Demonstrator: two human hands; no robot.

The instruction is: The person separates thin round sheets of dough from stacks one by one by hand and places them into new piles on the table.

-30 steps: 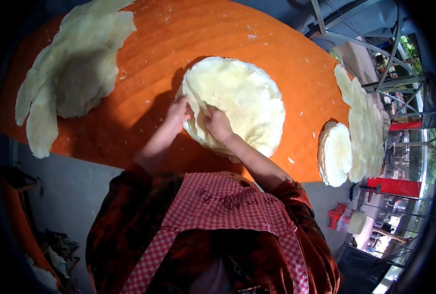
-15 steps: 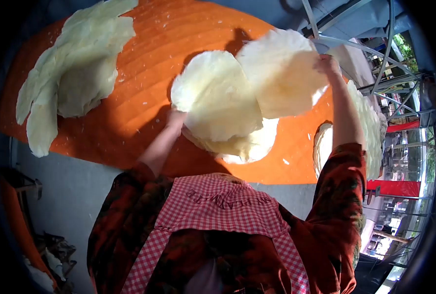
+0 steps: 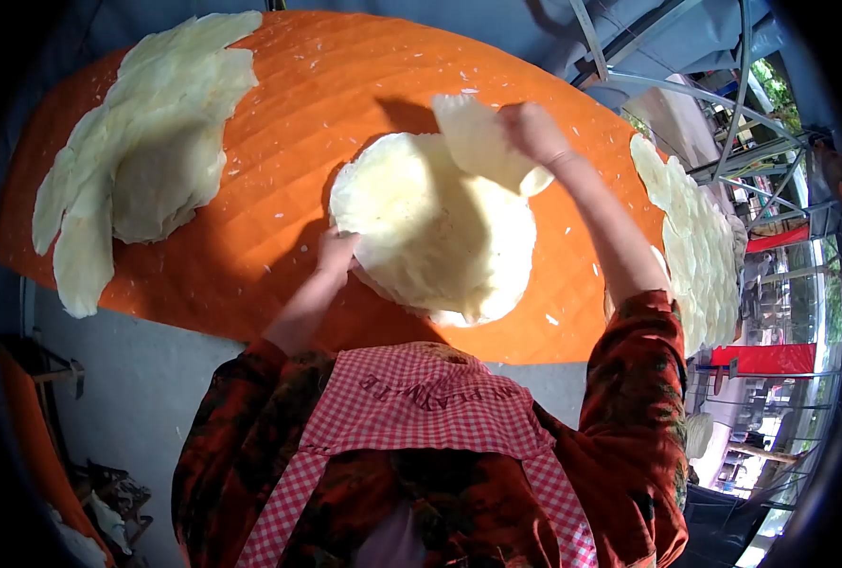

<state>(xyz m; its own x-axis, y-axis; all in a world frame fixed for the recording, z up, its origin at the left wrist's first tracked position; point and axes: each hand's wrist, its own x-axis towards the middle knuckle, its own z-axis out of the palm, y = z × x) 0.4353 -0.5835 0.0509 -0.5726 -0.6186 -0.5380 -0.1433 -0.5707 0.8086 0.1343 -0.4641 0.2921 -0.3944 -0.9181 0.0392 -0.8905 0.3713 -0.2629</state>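
In the middle of the orange quilted cover lies a stack of thin, pale, round flatbread-like sheets (image 3: 421, 237). My left hand (image 3: 337, 252) is at the stack's left edge, its thumb and fingers closed on the rim. Raised above the stack's upper right side, my right hand (image 3: 534, 134) grips one thin sheet (image 3: 478, 137). That sheet bends and hangs, with its lower end curled near the stack. My right fingertips are partly hidden behind the hand.
Overlapping pale sheets (image 3: 170, 123) cover the left end of the orange cover (image 3: 288, 104). More sheets (image 3: 695, 237) line its right end. Small white flakes are scattered about. Metal bars (image 3: 667, 85) stand beyond the upper right edge.
The sheet in my right hand has moved left and is now bent instead of spread wide. The top of the stack is more exposed. My left hand stays at the stack's left edge.
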